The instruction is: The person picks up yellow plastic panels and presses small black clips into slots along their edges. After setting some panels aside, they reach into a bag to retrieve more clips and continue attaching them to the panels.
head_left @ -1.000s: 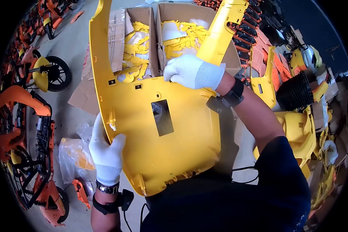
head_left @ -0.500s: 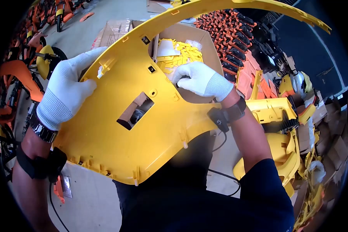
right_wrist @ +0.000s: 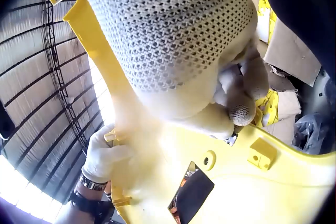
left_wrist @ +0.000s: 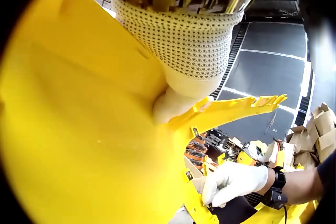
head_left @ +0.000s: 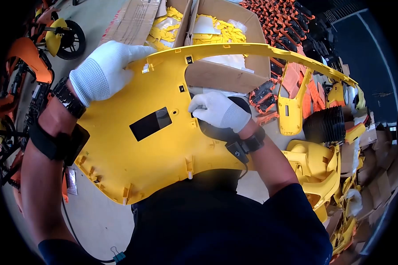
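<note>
A large yellow plastic panel (head_left: pixel 163 145) with a rectangular cut-out and two long arms lies tilted before the person's body. The white-gloved left hand (head_left: pixel 108 68) grips its upper left edge, the thumb on the inner face. At the inner edge between the arms, the gloved right hand (head_left: pixel 216 110) has its fingertips curled in and pinched on a small metal clip (right_wrist: pixel 231 140), mostly hidden by the fingers. Two dark clips (head_left: pixel 181 88) sit in slots along the same edge. Beside the cut-out is a round hole (head_left: pixel 174 112).
Beyond the panel stand cardboard boxes (head_left: pixel 230 75) with small yellow plastic parts (head_left: pixel 225 32). More yellow panels (head_left: pixel 316 168) lie at the right, near a black ribbed stack (head_left: pixel 325 125). Orange frames (head_left: pixel 33 57) and a wheel (head_left: pixel 71 39) are at the left.
The panel has turned clockwise, its arms swinging from pointing away to pointing right. The left hand has moved up along with its edge. The right hand has come nearer the body, down to the inner edge.
</note>
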Tool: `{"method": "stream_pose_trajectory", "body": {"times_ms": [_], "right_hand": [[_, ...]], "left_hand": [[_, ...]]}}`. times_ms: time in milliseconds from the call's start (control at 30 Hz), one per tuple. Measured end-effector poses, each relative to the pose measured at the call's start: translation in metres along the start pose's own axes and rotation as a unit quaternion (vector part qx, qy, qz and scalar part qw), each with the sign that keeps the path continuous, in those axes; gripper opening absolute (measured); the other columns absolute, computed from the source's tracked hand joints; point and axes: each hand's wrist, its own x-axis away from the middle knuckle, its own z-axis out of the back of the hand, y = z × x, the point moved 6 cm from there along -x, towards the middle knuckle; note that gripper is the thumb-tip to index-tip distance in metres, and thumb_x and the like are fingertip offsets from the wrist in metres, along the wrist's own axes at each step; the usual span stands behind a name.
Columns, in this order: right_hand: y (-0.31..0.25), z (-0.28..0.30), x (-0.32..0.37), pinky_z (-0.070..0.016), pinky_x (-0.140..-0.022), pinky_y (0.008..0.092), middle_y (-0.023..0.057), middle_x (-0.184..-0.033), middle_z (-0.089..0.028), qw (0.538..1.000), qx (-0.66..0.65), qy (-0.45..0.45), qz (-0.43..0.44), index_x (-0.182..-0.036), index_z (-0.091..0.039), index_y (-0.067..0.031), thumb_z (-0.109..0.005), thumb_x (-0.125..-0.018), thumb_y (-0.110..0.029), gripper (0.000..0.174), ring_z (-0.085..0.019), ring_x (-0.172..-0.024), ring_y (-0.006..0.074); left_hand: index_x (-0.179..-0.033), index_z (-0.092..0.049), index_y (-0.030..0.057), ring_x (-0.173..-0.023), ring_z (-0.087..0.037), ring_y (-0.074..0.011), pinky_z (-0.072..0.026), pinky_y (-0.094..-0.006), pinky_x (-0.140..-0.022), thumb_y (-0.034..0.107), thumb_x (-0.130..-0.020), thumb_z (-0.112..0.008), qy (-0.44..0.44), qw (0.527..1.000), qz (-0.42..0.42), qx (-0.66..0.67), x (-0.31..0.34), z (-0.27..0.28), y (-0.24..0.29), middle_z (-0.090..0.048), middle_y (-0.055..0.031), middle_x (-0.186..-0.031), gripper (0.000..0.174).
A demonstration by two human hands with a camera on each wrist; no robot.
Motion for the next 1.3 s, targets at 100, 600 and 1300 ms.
{"method": "stream_pose_trajectory", "body": {"times_ms": [100, 600, 1300], "right_hand": [[-0.003, -0.003, -0.003, -0.0525, -0.086, 0.0366, 0.0165, -0.097, -0.073, 0.999, -0.02, -0.041, -0.022, -0.1, -0.071, 0.0013, -0.061, -0.087, -0.014, 0.022, -0.068, -0.094, 0.0301], [-0.013, -0.02, 0.002, -0.0527, -0.074, 0.0399, 0.0155, -0.084, -0.066, 0.993, 0.108, 0.04, 0.024, -0.087, -0.064, -0.0014, -0.06, -0.085, -0.008, 0.008, -0.065, -0.081, 0.0341], [0.002, -0.028, 0.018, -0.0523, -0.071, 0.0417, 0.0205, -0.08, -0.065, 0.992, -0.028, 0.08, -0.098, -0.088, -0.06, -0.0001, -0.058, -0.087, -0.012, 0.013, -0.066, -0.077, 0.0373]], "left_hand": [[-0.126, -0.063, -0.0013, -0.097, -0.072, -0.0319, -0.0538, -0.033, -0.091, -0.006, -0.08, -0.056, -0.005, 0.999, 0.034, -0.021, 0.004, -0.003, -0.011, -0.071, -0.0226, -0.108, 0.047], [-0.13, -0.062, 0.001, -0.092, -0.073, -0.0338, -0.0563, -0.0335, -0.089, -0.006, -0.084, -0.057, 0.012, 0.999, 0.016, -0.037, 0.006, -0.004, -0.009, -0.071, -0.0235, -0.105, 0.047], [-0.131, -0.063, 0.0031, -0.098, -0.072, -0.0318, -0.0561, -0.0331, -0.091, -0.01, -0.086, -0.055, 0.035, 0.997, -0.028, -0.068, 0.003, -0.009, 0.0, -0.07, -0.0236, -0.112, 0.048]]}}
